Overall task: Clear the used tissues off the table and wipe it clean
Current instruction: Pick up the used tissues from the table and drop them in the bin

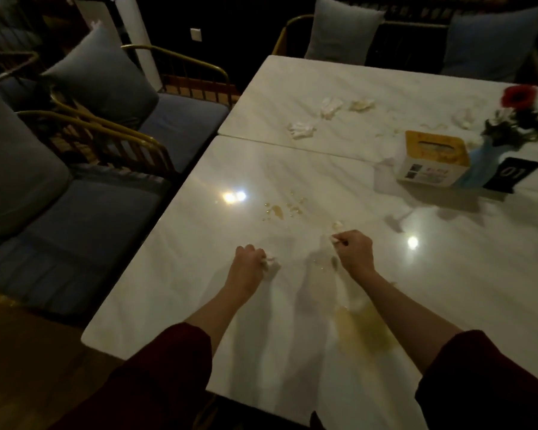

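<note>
Sleeves: dark red sleeves (168,367) at the bottom of the frame, both forearms reaching up-frame across the near bench (199,274) edge.
Left hand: left hand (249,259), lower centre, fingers curled tight round a tissue wad (269,262), knuckles low to the surface. I read it as gathering, with the fist closed so nothing drops.
Right hand: right hand (353,248), centre frame, pinching a second wad (336,238). A small scrap (338,225) lies just above it; I can't tell whether it touches the fingers.
Spills: yellow smear (367,330) lower right of centre, beside the right forearm. Amber drops (277,209) sit above the hands. I judge wiping not yet done.
Loose tissues: left wad (302,129), middle wad (331,106) and right wad (361,104) lie upper centre, beyond the seam (292,142). A stray wad (461,119) is upper right, near the flowers (519,96).
Obstacles: tissue box (432,159), blue vase (482,162) and number sign (513,173) bunched at right, likely table dressing. A wipe must route round them.
Edges: the left bench edge runs diagonally with the chairs (90,212) just beside it, so anything pushed left lands on the seats. The seam may trap liquid.
Open room: bare marble from the hands up to the seam, apart from the drops, giving a straight reach to the upper-centre wads.
</note>
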